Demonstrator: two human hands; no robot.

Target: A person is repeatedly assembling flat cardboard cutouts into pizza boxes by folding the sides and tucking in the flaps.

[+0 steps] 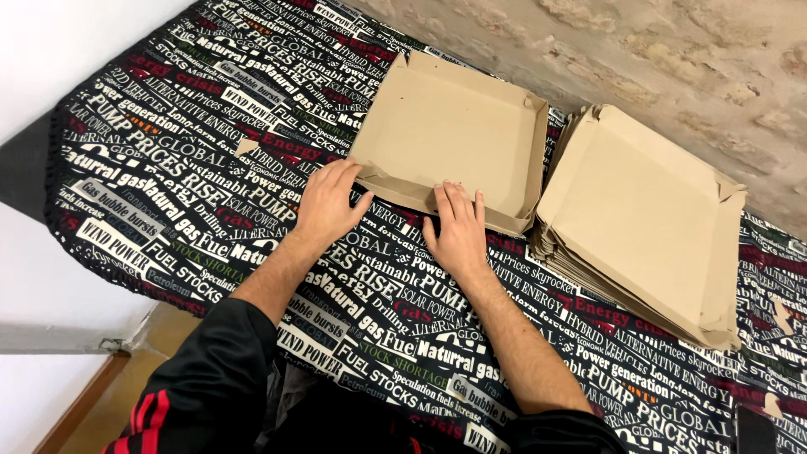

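Both hands press the brown cardboard tray's near edge.

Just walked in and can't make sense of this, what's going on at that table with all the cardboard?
A person is pressing both hands on the near edge of a shallow, square brown cardboard box tray: the left hand at its near left corner, the right hand along the near wall. The tray lies on a black tablecloth printed with white, red and green lettering. Beside it, to the right, sits a stack of similar folded brown cardboard trays.
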